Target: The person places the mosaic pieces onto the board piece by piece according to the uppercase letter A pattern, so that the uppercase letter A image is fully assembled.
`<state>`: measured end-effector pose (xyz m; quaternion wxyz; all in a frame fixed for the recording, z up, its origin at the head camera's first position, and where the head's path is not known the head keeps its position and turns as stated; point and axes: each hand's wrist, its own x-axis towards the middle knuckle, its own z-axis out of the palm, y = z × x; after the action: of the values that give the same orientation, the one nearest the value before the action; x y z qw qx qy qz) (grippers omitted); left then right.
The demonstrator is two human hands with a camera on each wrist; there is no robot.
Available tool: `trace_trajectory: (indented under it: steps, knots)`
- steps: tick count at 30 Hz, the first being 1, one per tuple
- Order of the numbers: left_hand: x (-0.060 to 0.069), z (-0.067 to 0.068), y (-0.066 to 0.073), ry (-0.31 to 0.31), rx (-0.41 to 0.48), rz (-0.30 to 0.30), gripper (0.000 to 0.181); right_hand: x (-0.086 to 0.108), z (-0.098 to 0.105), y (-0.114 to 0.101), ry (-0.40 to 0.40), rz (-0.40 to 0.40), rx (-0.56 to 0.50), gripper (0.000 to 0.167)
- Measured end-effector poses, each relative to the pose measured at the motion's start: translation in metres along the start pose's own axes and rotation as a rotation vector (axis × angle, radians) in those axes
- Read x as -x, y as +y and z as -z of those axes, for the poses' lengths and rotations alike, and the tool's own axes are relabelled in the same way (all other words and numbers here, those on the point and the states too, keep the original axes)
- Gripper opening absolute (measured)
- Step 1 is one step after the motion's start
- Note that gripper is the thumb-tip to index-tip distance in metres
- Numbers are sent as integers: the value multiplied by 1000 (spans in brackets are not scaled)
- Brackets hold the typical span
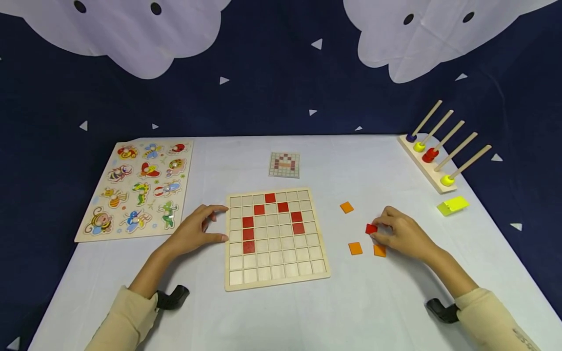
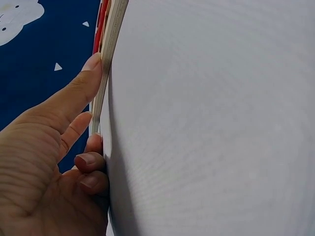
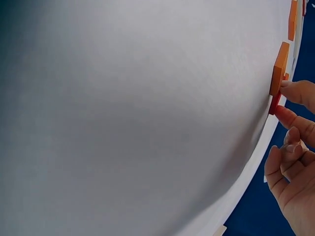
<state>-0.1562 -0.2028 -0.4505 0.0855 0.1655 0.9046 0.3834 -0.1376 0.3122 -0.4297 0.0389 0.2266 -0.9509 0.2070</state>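
A wooden grid board (image 1: pixel 274 257) lies on the table with several red square tiles (image 1: pixel 248 234) set in its cells. My left hand (image 1: pixel 193 231) touches the board's left edge with thumb and index finger spread apart; in the left wrist view the thumb (image 2: pixel 81 91) lies against that edge. To the right of the board, my right hand (image 1: pixel 406 234) pinches a red tile (image 1: pixel 371 228) between thumb and index finger, at table level. Three orange tiles lie around it: one behind (image 1: pixel 347 207), one in front (image 1: pixel 355 248), and one (image 1: pixel 379 250) just under the hand.
A small pattern card (image 1: pixel 284 165) lies beyond the board. At the left is an insect puzzle board (image 1: pixel 145 190). A wooden peg stand (image 1: pixel 428 165) with coloured beads stands at the back right, a yellow block (image 1: pixel 452 205) in front of it. Dark cloth (image 1: pixel 272 107) hangs behind the table.
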Motion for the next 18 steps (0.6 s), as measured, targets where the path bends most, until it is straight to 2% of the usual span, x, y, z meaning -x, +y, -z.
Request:
trace_trajectory:
  steps: [4, 9, 18]
  knots:
    - [0, 0, 1, -4, -3, 6, 70, -2, 0, -3, -26, -7, -7, 21]
    - [0, 0, 0, -1, -3, 7, 70, -6, 0, -8, -34, 27, -28, 20]
    - [0, 0, -1, 1, 4, 2, 70, -24, -1, -32, -129, 34, -83, 19]
